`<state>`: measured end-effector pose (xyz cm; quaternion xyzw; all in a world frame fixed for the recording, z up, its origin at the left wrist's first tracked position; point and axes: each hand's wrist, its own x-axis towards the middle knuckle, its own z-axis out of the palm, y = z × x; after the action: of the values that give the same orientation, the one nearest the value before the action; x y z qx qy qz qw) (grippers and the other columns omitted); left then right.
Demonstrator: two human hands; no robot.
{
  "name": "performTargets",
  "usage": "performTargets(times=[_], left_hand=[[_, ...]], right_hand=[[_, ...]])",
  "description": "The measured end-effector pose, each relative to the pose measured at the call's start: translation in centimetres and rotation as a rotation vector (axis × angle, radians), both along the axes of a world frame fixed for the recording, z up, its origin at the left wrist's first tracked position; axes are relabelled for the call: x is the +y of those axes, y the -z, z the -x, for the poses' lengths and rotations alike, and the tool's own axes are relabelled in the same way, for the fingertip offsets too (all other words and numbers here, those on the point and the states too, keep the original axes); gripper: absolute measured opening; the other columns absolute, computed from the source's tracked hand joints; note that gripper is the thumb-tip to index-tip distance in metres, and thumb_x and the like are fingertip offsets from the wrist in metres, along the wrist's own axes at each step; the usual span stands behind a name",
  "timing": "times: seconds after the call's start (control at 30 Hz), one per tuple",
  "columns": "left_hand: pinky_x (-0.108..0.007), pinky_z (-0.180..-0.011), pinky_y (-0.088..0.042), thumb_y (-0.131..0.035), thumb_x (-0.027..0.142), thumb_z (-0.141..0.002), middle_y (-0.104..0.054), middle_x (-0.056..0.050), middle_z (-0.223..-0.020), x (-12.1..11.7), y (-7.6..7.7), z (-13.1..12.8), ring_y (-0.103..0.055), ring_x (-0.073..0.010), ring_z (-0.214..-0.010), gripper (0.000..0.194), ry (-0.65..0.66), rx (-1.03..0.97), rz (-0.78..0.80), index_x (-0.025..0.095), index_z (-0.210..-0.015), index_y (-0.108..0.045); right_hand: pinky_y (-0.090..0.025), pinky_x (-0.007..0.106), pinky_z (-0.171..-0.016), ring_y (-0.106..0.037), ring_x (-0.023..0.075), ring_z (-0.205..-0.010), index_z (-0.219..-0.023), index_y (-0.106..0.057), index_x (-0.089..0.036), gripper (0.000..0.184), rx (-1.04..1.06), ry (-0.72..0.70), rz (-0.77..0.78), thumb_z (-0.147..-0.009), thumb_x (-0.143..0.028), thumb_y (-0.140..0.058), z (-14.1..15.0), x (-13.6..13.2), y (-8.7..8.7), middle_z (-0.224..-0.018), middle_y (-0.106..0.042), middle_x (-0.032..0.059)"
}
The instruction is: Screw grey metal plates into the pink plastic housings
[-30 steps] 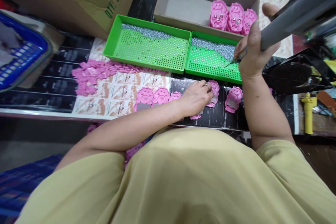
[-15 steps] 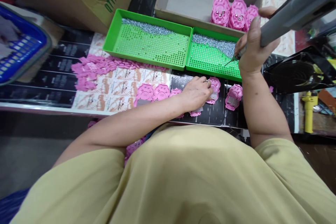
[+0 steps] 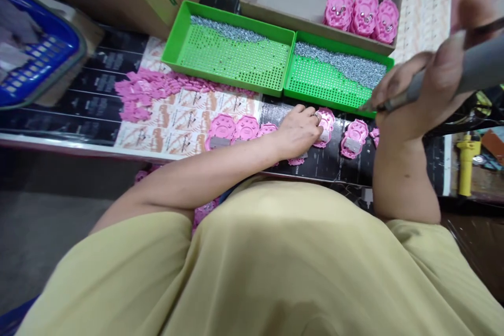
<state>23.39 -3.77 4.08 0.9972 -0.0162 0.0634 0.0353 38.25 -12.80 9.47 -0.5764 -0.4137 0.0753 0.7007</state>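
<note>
Fingers (image 3: 388,86) of the right hand (image 3: 431,86) wrap a grey tool (image 3: 482,65) by the right green tray (image 3: 315,80); the left hand (image 3: 297,130), grip unclear, touches a pink piece (image 3: 326,126) just in front of that tray. Seemingly a fastening step; next, probably, the tool needs careful aiming.

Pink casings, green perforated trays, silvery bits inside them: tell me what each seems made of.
Pink casings: probably moulded plastic, satin, with raised details. Green perforated trays: likely plastic, slightly glossy, evenly holed floors. Silvery bits: apparently metal, shiny, with bright glints.
</note>
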Motion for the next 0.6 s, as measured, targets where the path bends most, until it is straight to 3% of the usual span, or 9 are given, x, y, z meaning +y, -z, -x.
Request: performTargets(times=[0.1,0.23,0.4,0.6], left_hand=[[-0.038,-0.076,-0.038,-0.06,0.02,-0.096,-0.072,-0.011,-0.09,0.1,0.0,0.0,-0.058,-0.0255,-0.096,0.017,0.017,0.009,-0.012,0.016,-0.092,-0.077],[-0.039,-0.077,-0.037,-0.062,0.023,-0.095,-0.072,-0.011,-0.09,0.2,0.0,-0.1,-0.059,-0.0259,-0.097,0.017,0.022,0.01,-0.014,0.016,-0.09,-0.076],[-0.037,-0.075,-0.036,-0.063,0.021,-0.094,-0.072,-0.01,-0.09,0.1,-0.1,-0.2,-0.06,-0.0254,-0.098,0.016,0.025,0.02,-0.035,0.016,-0.088,-0.076],[-0.037,-0.073,-0.034,-0.061,0.021,-0.095,-0.072,-0.01,-0.089,0.0,-0.4,-0.3,-0.06,-0.0249,-0.097,0.018,0.01,0.044,-0.049,0.015,-0.086,-0.075]], right_hand=[[-0.029,0.03,-0.034,-0.026,0.0111,-0.029,-0.115,-0.052,-0.04,0.036,-0.027,0.021,-0.188,-0.087,-0.058,-0.064,3.3,-0.5,1.4,-0.047,-0.028,-0.0112],[-0.034,0.032,-0.036,-0.024,0.0103,-0.03,-0.113,-0.059,-0.04,0.03,-0.053,0.025,-0.219,-0.087,-0.053,-0.067,4.9,-0.6,2.6,-0.049,-0.032,-0.0102],[-0.027,0.029,-0.032,-0.027,0.0103,-0.027,-0.108,-0.06,-0.033,0.027,-0.013,-0.02,-0.221,-0.088,-0.048,-0.068,4.6,-0.7,2.1,-0.046,-0.035,-0.0112],[-0.027,0.029,-0.03,-0.028,0.0103,-0.027,-0.106,-0.058,-0.036,0.026,0.013,-0.065,-0.193,-0.086,-0.049,-0.07,5.0,-0.7,1.7,-0.048,-0.037,-0.0114]])
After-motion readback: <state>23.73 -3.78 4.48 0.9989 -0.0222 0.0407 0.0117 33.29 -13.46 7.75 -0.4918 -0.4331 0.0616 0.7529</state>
